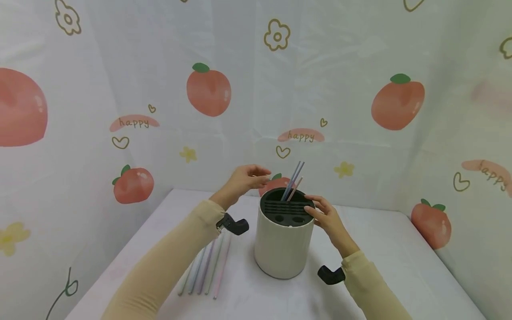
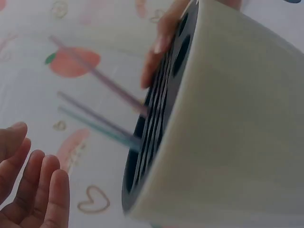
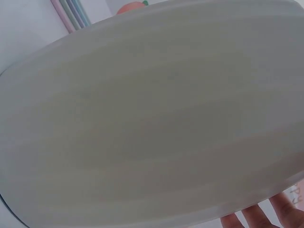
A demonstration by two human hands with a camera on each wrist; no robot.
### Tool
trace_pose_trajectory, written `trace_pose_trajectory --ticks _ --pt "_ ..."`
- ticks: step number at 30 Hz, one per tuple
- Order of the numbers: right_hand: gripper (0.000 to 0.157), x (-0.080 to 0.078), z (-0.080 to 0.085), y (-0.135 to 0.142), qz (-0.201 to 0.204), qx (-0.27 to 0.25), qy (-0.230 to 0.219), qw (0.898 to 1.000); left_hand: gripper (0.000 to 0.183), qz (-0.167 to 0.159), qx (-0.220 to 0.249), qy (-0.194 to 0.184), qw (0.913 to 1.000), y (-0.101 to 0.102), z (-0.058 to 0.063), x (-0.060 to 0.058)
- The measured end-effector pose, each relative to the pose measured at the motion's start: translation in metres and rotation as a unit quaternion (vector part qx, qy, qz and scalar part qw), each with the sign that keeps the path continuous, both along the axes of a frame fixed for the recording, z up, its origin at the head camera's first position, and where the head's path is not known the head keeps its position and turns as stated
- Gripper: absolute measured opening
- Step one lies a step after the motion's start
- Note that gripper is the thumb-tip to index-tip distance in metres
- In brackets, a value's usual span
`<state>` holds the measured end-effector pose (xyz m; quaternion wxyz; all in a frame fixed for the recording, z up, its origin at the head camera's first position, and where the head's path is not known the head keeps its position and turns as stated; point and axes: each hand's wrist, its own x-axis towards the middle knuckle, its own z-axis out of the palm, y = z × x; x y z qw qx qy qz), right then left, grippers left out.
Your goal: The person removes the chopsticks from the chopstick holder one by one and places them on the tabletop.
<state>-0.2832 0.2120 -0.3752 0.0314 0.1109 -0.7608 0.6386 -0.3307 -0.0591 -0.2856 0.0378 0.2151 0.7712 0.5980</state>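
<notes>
A cream cylindrical holder (image 1: 282, 249) stands upright on the table, with a black slotted insert (image 1: 286, 208) in its top. Thin pastel sticks, two bluish (image 1: 293, 181) and one pink (image 1: 296, 188), lean in the insert's rear opening. My left hand (image 1: 249, 178) hovers just left of the rim, apart from it; in the left wrist view its fingers (image 2: 56, 190) are loosely extended, holding nothing. My right hand (image 1: 326, 218) rests on the right side of the rim, fingertips on the black top. In the right wrist view, the holder's wall hides most of this hand.
Several long pastel sticks (image 1: 219, 269) lie side by side on the white table (image 1: 332, 293), left of the holder and partly behind my left forearm. A white curtain (image 1: 248, 142) printed with fruit and hearts hangs behind and beside the table.
</notes>
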Motion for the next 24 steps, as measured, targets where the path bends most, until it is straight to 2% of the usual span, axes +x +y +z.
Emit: trace_pose_trajectory --ticks 3,8,16,24 --pt "0.046 0.000 0.002 0.000 0.000 -0.007 0.005 1.000 0.031 -0.040 -0.034 0.021 0.9984 0.024 0.009 0.000" --pt "0.046 0.001 0.003 -0.002 0.009 -0.022 0.005 1.000 0.031 -0.081 -0.064 0.032 0.9941 0.047 0.008 0.001" --pt "0.046 -0.001 0.002 -0.001 0.009 -0.011 0.004 1.000 0.026 -0.083 -0.076 0.019 0.9935 0.055 -0.003 0.001" --pt "0.046 -0.001 -0.001 0.000 0.002 -0.004 0.000 1.000 0.022 -0.080 -0.067 0.011 0.9945 0.058 -0.005 0.003"
